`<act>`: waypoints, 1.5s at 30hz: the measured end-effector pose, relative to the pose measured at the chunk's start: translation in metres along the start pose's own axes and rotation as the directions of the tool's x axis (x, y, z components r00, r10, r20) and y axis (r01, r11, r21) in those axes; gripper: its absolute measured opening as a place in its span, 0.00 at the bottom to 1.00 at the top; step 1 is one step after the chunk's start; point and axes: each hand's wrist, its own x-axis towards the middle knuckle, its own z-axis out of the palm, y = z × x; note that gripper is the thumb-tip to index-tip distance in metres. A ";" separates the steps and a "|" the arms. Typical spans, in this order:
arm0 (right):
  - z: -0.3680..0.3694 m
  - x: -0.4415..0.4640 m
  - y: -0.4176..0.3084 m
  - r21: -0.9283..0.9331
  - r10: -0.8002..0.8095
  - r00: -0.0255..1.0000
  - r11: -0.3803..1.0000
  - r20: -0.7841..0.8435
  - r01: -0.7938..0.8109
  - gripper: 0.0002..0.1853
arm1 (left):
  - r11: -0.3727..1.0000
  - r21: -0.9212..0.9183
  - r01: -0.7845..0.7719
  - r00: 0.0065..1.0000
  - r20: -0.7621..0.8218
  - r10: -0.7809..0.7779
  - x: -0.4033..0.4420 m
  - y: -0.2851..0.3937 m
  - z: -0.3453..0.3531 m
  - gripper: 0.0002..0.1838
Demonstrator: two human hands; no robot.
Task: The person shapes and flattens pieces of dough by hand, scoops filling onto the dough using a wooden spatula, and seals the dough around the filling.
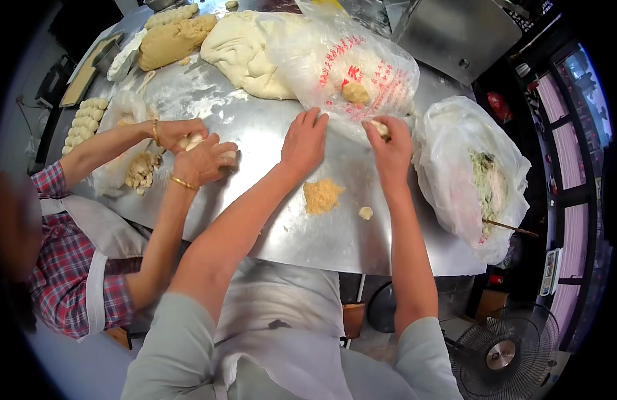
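Observation:
My left hand (306, 141) lies near the lower edge of the printed plastic bag (368, 63), its fingers close together and pointing forward; what is under them is hidden. In my right hand (391, 141) is a small pale dough piece (382, 129), pinched at the fingertips beside the bag. Large white dough (245, 53) lies partly under that plastic, and a yellowish lump (356, 93) shows on it. Between my forearms, a flat crumbly yellow patch (323, 196) sits on the steel table (282, 233), with a small dough bit (366, 213) to its right.
At the left, a co-worker's hands (200, 160) handle dough beside a bag of dough pieces (143, 170). Rows of shaped dough (86, 125) and a tan dough block (175, 41) lie farther back. A bag of greenish filling (488, 180) stands right; a fan (502, 355) is below.

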 end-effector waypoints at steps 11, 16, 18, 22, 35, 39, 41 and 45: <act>0.058 -0.008 0.028 -0.456 -0.059 0.935 0.861 0.351 0.226 0.35 | 1.000 -0.012 -0.029 0.999 -0.041 0.028 -0.004 0.000 -0.001 0.19; 0.030 -0.013 0.030 -0.250 -0.249 0.957 0.927 0.148 0.279 0.26 | 0.999 -0.030 -0.046 0.996 -0.084 0.043 -0.003 -0.004 0.000 0.22; 0.014 -0.023 0.029 -0.149 -0.129 0.987 0.978 0.098 0.143 0.22 | 0.998 -0.047 -0.039 0.995 -0.098 0.034 -0.002 -0.003 -0.001 0.22; -0.048 -0.085 -0.007 -0.136 0.239 0.954 0.967 0.178 -0.217 0.19 | 0.997 -0.057 -0.042 0.994 -0.107 0.036 -0.008 -0.003 0.002 0.22; -0.025 -0.043 -0.008 -0.056 0.164 0.979 0.986 0.124 -0.158 0.06 | 0.998 -0.036 -0.058 0.993 -0.107 0.054 -0.003 -0.005 0.003 0.20; 0.028 0.015 0.004 -0.049 -0.012 0.996 0.999 0.093 0.017 0.05 | 0.998 -0.049 -0.043 0.994 -0.105 0.038 -0.001 -0.004 0.001 0.19; 0.057 0.016 0.033 -0.184 -0.148 0.981 0.968 0.124 0.169 0.05 | 0.998 -0.049 -0.043 0.994 -0.106 0.038 -0.002 -0.004 0.002 0.19; 0.075 0.007 0.037 -0.342 -0.246 0.944 0.887 0.219 0.311 0.05 | 0.998 -0.052 -0.024 0.995 -0.095 0.019 -0.001 -0.005 0.003 0.19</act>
